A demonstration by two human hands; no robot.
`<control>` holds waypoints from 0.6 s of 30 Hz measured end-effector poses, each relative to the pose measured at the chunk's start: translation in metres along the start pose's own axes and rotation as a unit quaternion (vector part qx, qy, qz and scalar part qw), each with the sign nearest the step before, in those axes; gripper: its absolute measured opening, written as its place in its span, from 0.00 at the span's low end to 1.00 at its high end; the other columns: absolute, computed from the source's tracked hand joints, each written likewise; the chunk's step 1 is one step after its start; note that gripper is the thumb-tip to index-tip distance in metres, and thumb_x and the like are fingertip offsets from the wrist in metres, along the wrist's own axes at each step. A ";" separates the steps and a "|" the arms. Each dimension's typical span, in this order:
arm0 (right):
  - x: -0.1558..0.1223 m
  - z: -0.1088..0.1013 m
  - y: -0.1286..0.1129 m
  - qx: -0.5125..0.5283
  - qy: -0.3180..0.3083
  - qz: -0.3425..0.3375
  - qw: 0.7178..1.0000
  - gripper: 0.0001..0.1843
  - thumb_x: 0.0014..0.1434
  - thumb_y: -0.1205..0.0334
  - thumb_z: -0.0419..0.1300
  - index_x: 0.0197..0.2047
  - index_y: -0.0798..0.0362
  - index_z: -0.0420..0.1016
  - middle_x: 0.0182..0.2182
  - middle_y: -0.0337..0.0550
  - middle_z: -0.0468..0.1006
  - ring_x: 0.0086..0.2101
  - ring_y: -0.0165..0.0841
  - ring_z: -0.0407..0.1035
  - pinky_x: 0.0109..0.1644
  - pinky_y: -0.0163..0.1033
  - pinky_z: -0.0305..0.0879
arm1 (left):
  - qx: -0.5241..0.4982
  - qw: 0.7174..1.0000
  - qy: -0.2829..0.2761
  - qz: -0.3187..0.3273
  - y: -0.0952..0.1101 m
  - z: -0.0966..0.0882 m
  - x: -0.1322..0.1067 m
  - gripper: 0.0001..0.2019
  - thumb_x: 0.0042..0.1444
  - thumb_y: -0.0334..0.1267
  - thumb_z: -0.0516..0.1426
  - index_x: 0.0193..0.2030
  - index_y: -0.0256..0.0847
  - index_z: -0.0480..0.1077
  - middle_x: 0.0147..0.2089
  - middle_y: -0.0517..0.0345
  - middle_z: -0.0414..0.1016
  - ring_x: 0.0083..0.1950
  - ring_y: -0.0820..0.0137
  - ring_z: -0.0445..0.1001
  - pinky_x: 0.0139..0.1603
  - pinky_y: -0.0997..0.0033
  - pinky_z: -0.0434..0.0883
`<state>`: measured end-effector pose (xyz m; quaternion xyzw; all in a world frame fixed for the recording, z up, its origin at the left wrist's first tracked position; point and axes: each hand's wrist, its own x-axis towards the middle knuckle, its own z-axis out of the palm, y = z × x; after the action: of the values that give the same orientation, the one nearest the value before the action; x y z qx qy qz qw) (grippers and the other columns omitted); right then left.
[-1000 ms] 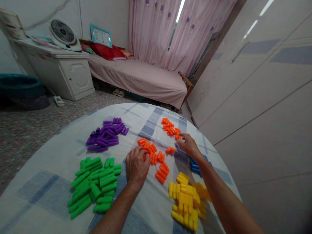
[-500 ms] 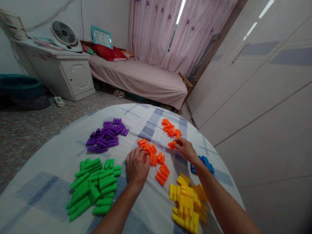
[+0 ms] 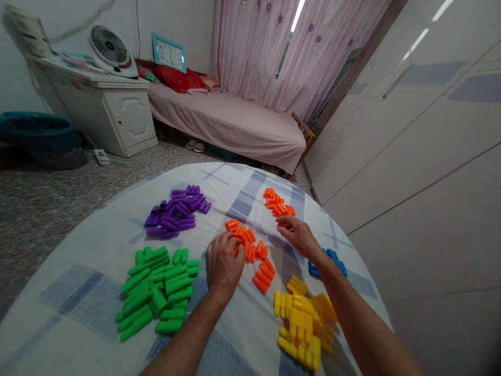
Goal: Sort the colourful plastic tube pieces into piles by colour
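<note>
My left hand (image 3: pixel 226 263) is over the left edge of the nearer group of orange plastic blocks (image 3: pixel 249 251), small ribbed pieces like joined tubes. Its fingers curl down, with a bit of orange showing between thumb and fingers. Farther right, my right hand (image 3: pixel 298 235) hovers at the near end of a second orange pile (image 3: pixel 278 202). Thumb and forefinger stand apart there, and a little orange shows under them, mostly hidden by the hand.
Around the hands on the cloth-covered round table (image 3: pixel 78 303) lie green blocks (image 3: pixel 156 292), purple blocks (image 3: pixel 176 211), yellow blocks (image 3: pixel 301 324) and blue blocks (image 3: pixel 332 261), the blue ones partly behind my right forearm. Beyond are a bed (image 3: pixel 227 117) and wardrobe (image 3: pixel 430 172).
My right hand's fingers have spread and now cover the orange block that showed at their tips. My left hand stays by the nearer orange group. The whole view has shifted slightly.
</note>
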<state>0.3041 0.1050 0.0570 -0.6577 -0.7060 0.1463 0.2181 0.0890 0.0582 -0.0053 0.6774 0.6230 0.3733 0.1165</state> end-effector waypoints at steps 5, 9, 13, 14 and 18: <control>-0.036 0.014 -0.032 -0.018 -0.134 -0.065 0.989 0.22 0.55 0.57 0.61 0.53 0.51 0.70 0.44 0.44 0.74 0.38 0.31 0.70 0.43 0.36 0.64 | 0.008 1.000 -0.001 0.011 -0.002 0.001 0.000 0.09 0.56 0.34 0.52 0.36 0.43 0.74 0.47 0.54 0.74 0.51 0.62 0.70 0.56 0.59 0.64; -0.047 0.031 -0.046 -0.081 -0.139 -0.059 0.985 0.26 0.53 0.62 0.61 0.57 0.49 0.67 0.49 0.45 0.71 0.41 0.33 0.70 0.45 0.37 0.64 | 0.013 1.000 0.004 0.013 -0.002 0.002 0.000 0.09 0.56 0.34 0.52 0.36 0.42 0.74 0.47 0.53 0.74 0.51 0.61 0.70 0.55 0.58 0.64; -0.044 0.035 -0.043 -0.094 -0.118 -0.047 0.987 0.22 0.56 0.65 0.57 0.55 0.51 0.68 0.47 0.46 0.72 0.42 0.33 0.70 0.46 0.36 0.63 | 0.007 1.000 0.006 0.009 -0.001 0.000 0.000 0.08 0.55 0.33 0.52 0.36 0.42 0.74 0.47 0.54 0.75 0.50 0.62 0.71 0.55 0.58 0.65; -0.041 0.033 -0.041 -0.100 -0.107 -0.043 0.988 0.21 0.57 0.65 0.56 0.55 0.51 0.68 0.47 0.46 0.72 0.41 0.32 0.70 0.46 0.35 0.63 | 0.004 1.000 0.005 0.009 0.000 -0.001 0.001 0.08 0.55 0.33 0.53 0.36 0.42 0.74 0.47 0.54 0.75 0.51 0.62 0.71 0.55 0.58 0.65; -0.014 0.021 -0.032 -0.176 -0.022 -0.020 0.984 0.22 0.60 0.62 0.54 0.58 0.50 0.65 0.49 0.48 0.70 0.43 0.34 0.69 0.44 0.35 0.63 | -0.004 1.000 0.004 0.006 0.000 -0.001 0.001 0.08 0.55 0.34 0.53 0.36 0.43 0.74 0.47 0.54 0.75 0.51 0.62 0.71 0.56 0.59 0.65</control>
<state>0.2662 0.0898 0.0533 -0.6681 -0.7384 0.0291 0.0863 0.0882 0.0584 -0.0040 0.6790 0.6182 0.3791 0.1148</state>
